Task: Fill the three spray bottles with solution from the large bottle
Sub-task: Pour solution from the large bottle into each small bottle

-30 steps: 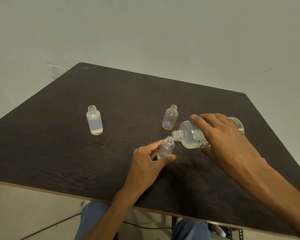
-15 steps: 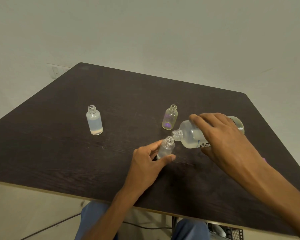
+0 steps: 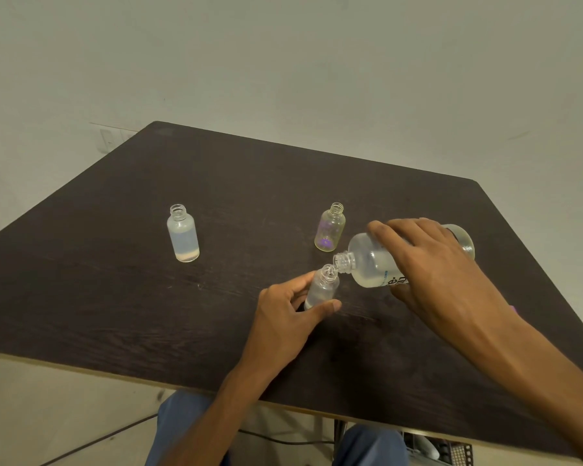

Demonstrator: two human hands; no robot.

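The right hand (image 3: 441,274) is gripping the large bottle (image 3: 371,264) from above, with the fingers curled over its body and the thumb underneath near the printed label. The large bottle is lying almost on its side in the air, its open neck pointing to the left and a little down, and its mouth is touching or almost touching the rim of a small spray bottle (image 3: 322,287). Cloudy solution is sitting in the lower half of the large bottle. Whether liquid is flowing at the mouth I cannot tell.

The left hand (image 3: 283,321) is holding this small spray bottle near its base, the thumb on the near side and the fingers curled around the far side. The bottle is standing upright on the dark bench (image 3: 115,297), with no cap on it, and it is looking partly filled.

Two other small bottles are standing upright and uncapped on the bench. One bottle (image 3: 182,233) is standing well apart to the left and is holding cloudy liquid up to about its shoulder. The other bottle (image 3: 330,227) is standing just behind the large bottle's neck; it is looking clear, with a purple glint at its bottom.
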